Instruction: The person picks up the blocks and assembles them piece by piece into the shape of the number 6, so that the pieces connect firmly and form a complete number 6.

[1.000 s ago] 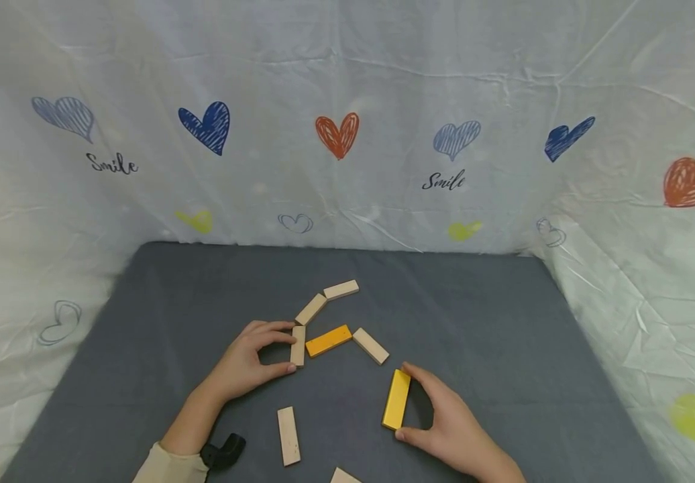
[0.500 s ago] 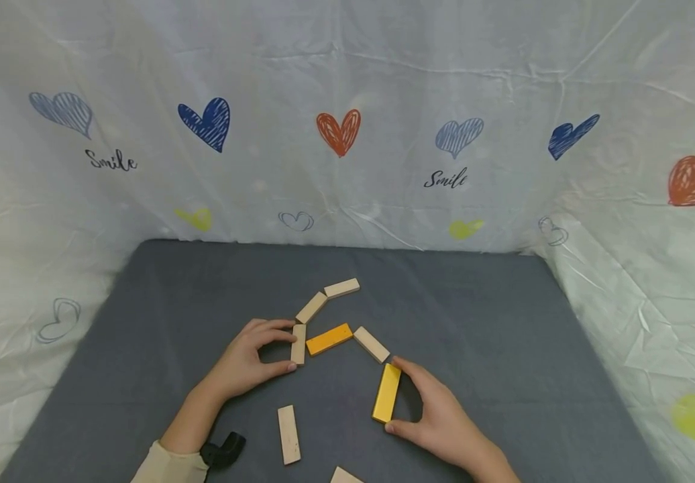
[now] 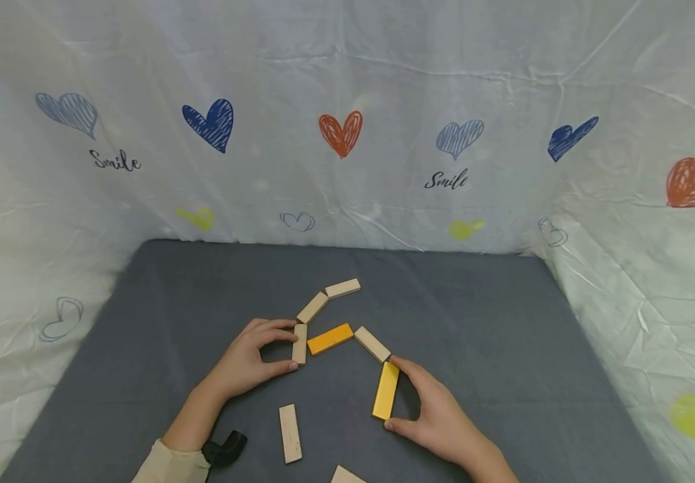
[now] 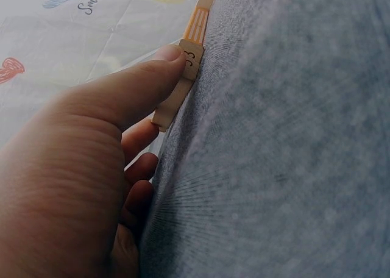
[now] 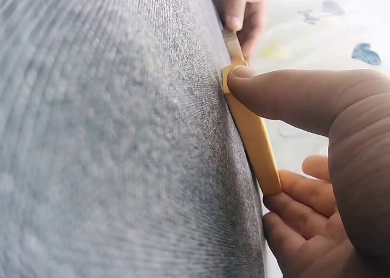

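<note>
My left hand (image 3: 247, 362) holds a plain wooden block (image 3: 300, 345) by its two ends, thumb at the near end and fingers at the far one. Dark marks show on that block's end (image 4: 191, 60) in the left wrist view. Between thumb and fingertips, my right hand (image 3: 444, 419) grips a yellow block (image 3: 386, 392) lengthwise, low against the grey cloth in the right wrist view. The yellow block's far end sits at the near end of a slanted plain block (image 3: 373, 344). An orange block (image 3: 331, 339) lies between that one and the left-held block.
Beyond the left hand, a slanted plain block (image 3: 312, 307) and another plain block (image 3: 343, 288) continue the line. Nearer lie a loose plain block (image 3: 290, 433) and one cut off by the frame (image 3: 346, 475). Grey cloth (image 3: 492, 322) covers the table; white heart-printed sheeting (image 3: 384, 74) encloses it.
My right hand has brought the yellow block leftward and slightly away, up to the slanted plain block's end. The left hand stays in place on its block.
</note>
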`<state>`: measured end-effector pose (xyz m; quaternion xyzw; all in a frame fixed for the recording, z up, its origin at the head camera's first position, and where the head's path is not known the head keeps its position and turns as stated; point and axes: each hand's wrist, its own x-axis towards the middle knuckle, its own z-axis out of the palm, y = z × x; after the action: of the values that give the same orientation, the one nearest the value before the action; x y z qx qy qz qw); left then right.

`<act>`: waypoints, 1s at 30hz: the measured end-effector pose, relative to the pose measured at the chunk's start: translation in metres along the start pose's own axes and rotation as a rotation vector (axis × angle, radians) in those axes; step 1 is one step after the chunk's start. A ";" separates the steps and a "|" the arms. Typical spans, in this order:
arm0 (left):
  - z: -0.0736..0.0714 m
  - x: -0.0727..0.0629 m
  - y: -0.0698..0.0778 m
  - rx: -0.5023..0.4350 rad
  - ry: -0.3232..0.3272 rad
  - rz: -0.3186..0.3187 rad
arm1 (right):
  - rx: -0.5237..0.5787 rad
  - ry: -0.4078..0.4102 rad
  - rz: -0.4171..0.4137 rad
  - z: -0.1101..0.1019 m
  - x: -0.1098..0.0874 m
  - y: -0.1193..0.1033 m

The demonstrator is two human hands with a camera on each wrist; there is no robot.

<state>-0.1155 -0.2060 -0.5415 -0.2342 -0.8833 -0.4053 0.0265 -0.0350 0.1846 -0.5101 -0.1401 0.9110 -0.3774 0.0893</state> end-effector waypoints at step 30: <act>-0.001 0.001 0.003 0.008 -0.007 -0.002 | -0.065 0.023 -0.027 0.009 -0.001 -0.001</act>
<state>-0.1151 -0.2047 -0.5386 -0.2345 -0.8853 -0.4009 0.0238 -0.0315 0.1777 -0.5157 -0.1510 0.9218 -0.3504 0.0692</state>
